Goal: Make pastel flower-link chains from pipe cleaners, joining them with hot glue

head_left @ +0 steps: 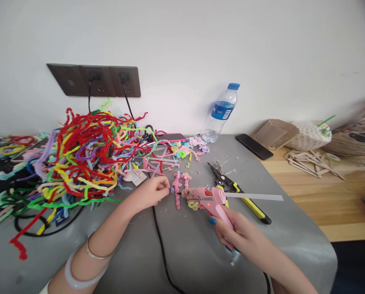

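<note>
My right hand (234, 228) is wrapped round the handle of a pink hot glue gun (211, 200). A long whitish glue stick (257, 197) sticks out of its back, and its dark nozzle points left. In a pinch, the fingertips of my left hand (154, 191) hold a tiny purple piece (172, 190), too small to make out fully. Between the nozzle and that piece lies a pink twisted pipe-cleaner shape (177, 192) on the grey table. A yellow-green pipe-cleaner curl (193, 205) is partly hidden below the gun.
Tangled pipe cleaners (90, 151) heap up on the left. Yellow-and-black wire strippers (249, 200) lie behind my right hand. A water bottle (222, 112) leans on the wall near a black phone (254, 146). A black cable (159, 237) crosses the grey table (133, 257).
</note>
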Motion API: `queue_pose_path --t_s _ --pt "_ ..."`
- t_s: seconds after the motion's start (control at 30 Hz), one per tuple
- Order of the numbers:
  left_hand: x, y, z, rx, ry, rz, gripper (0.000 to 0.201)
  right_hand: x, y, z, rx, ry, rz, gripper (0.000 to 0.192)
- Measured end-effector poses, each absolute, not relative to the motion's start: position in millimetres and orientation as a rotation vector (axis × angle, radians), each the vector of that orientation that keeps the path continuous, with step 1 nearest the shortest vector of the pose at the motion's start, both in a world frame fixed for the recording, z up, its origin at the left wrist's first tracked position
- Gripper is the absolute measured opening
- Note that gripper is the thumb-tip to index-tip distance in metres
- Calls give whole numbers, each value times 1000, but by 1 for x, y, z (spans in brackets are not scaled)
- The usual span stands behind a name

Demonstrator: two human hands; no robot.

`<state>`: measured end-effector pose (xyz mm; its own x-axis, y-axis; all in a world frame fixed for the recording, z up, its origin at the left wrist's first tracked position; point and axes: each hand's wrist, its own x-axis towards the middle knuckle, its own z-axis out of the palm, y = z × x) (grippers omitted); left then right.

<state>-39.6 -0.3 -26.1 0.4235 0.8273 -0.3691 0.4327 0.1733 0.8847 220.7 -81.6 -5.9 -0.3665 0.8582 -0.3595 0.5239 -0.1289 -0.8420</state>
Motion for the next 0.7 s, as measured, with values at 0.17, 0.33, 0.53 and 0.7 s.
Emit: queue_pose_path --t_s 0.17,0.33,0.53,0.7 --pt "-39 -1 -25 1461 1194 406 9 220 -83 -5 -1565 -1800 1506 35" --pt "-39 0 -25 1460 1194 409 9 219 -84 -3 -1587 -1786 1510 36" --pt "-40 0 -26 1450 1185 410 10 218 -84 -1 -1613 -1813 1460 35" --pt "-40 0 -27 1460 1185 404 9 217 -85 -1 -1599 -1774 1473 37"
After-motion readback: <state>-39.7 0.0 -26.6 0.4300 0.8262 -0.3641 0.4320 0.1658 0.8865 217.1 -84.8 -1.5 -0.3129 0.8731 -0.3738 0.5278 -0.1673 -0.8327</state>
